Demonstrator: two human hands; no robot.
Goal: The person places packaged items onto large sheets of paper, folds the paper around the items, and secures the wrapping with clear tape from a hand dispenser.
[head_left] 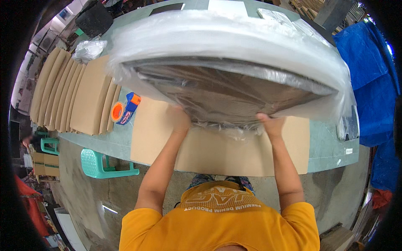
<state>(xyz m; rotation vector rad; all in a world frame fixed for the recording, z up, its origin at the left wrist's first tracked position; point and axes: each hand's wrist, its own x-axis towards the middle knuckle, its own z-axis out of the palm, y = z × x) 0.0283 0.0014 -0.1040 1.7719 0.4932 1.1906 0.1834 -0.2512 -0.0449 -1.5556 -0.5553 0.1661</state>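
Holding a large flat panel wrapped in clear plastic film (234,67), we had both hands under its near edge. Our left hand (181,119) gripped the edge from below, fingers closed on the film, and our right hand (271,123) gripped the same edge a little apart from it. The panel was tilted, its near side lifted above a flat cardboard sheet (217,150) that lay on the green table (331,146) just below both grips. To the left of our left hand lay an orange and blue tape dispenser (124,109), and further left a row of overlapping cardboard pieces (71,94). Below the table edge stood a green plastic stool (100,165).
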